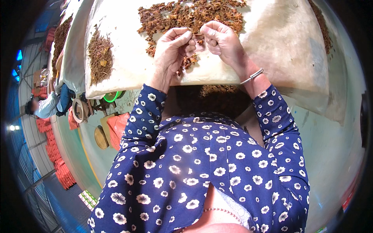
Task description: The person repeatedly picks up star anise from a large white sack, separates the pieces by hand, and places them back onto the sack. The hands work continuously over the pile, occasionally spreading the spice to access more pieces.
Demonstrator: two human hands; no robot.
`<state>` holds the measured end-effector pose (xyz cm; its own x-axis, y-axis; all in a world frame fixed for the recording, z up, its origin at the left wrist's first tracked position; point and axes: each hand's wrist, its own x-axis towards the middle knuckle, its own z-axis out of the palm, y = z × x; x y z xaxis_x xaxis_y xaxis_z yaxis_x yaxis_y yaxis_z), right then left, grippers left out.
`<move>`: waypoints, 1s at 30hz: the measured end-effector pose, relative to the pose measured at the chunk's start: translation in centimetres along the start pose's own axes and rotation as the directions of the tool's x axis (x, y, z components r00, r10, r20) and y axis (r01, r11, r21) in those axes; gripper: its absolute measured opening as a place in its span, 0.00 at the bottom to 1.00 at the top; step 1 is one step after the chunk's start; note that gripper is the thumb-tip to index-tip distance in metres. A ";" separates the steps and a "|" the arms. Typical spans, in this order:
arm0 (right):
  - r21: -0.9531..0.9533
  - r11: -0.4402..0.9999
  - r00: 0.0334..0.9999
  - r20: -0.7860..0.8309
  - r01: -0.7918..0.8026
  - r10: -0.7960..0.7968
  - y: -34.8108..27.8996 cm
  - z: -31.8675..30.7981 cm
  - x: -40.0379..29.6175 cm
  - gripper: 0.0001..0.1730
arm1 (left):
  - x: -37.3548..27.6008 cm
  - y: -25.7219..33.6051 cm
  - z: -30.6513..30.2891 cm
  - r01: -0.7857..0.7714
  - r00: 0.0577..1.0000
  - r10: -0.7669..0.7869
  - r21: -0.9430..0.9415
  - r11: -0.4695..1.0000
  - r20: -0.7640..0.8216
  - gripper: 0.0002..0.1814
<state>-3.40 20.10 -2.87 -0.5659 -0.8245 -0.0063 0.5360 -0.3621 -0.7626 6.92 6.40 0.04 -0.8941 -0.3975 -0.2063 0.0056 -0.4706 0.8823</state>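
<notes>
Both hands are raised over the near side of a spread of dried star anise (189, 14) on a pale, cloth-like table cover (274, 58). My left hand (174, 48) has its thumb and forefinger pinched on a small brown piece, likely of star anise, with the other fingers curled. Close to its right, my right hand (223, 40) is also pinched, thumb against forefinger; what lies between those fingertips is too small to tell. A few loose star anise pods (189, 60) lie under and between the hands, near the table's front edge.
A heap of thin dry stems (100, 56) lies at the table's left. Beneath the front edge is a dark container with brown material (218, 91). A green basin (113, 96), a woven basket (101, 137) and an orange-red sack (118, 128) stand at the left. Another person (48, 104) sits farther left.
</notes>
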 end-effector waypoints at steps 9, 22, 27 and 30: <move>0.171 0.985 0.975 0.216 0.019 -0.056 -0.6 -0.2 -1.1 0.11 | -0.3 3.4 -4.9 -0.134 0.958 0.272 0.699 0.702 -0.091 0.10; 0.175 0.968 0.980 0.112 -0.181 0.163 -1.9 -1.6 -0.3 0.11 | 1.0 -0.9 -2.6 -0.233 0.914 0.334 0.972 -0.027 0.228 0.13; -0.135 0.969 0.978 -0.064 -0.207 0.200 -0.7 -0.3 -0.6 0.09 | -0.7 -0.2 -0.7 -0.279 0.931 0.307 0.925 0.257 0.195 0.16; -0.437 0.888 0.989 -0.099 -0.141 0.109 -0.1 0.6 -0.3 0.08 | -1.5 -0.1 -0.3 -0.290 0.944 0.259 0.885 0.365 0.203 0.18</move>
<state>-2.87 20.14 -2.37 -0.5637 -0.8116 -0.1534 0.2826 -0.0150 -0.9591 8.35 6.81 0.12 -0.9339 -0.3369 0.1193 -0.1344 0.6404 0.7562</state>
